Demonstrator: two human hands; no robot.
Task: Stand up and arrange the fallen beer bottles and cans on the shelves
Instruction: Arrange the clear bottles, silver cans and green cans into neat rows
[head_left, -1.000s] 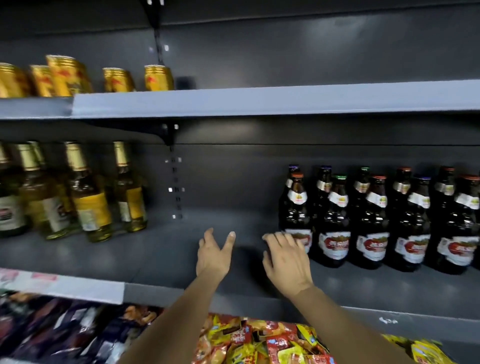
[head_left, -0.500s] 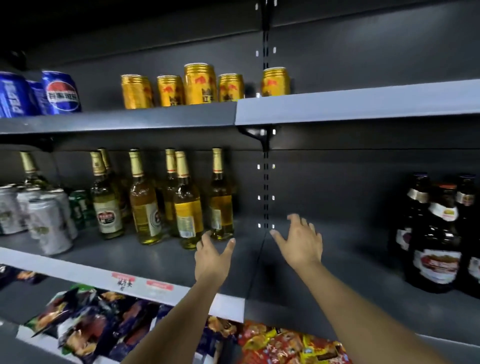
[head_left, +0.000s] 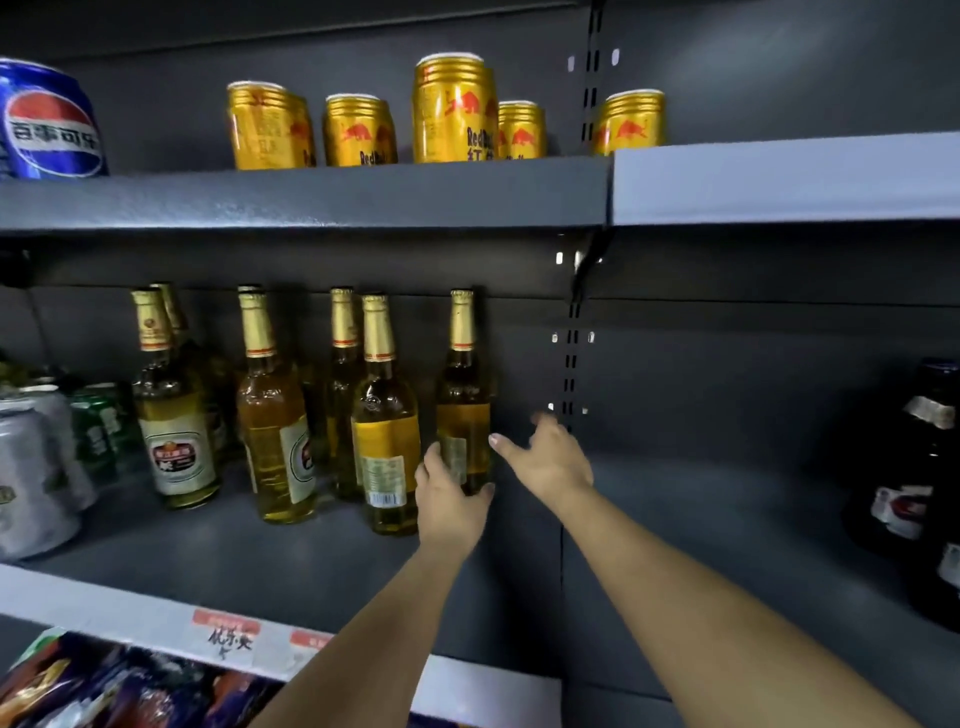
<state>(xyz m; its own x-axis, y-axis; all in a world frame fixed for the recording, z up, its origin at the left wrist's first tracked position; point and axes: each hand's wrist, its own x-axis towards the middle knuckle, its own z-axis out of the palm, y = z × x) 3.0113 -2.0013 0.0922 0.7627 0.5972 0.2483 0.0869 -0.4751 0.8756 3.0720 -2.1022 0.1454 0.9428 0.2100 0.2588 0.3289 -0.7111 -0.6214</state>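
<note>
Amber beer in upright bottles (head_left: 463, 395)

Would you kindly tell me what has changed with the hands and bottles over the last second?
Both hands left the dark brown bottles and swung left to the pale gold-foiled beer bottles. The left hand now cups the base of the rightmost pale bottle; the right hand reaches open beside it, not visibly touching. All bottles and the gold cans stand as before.
</note>
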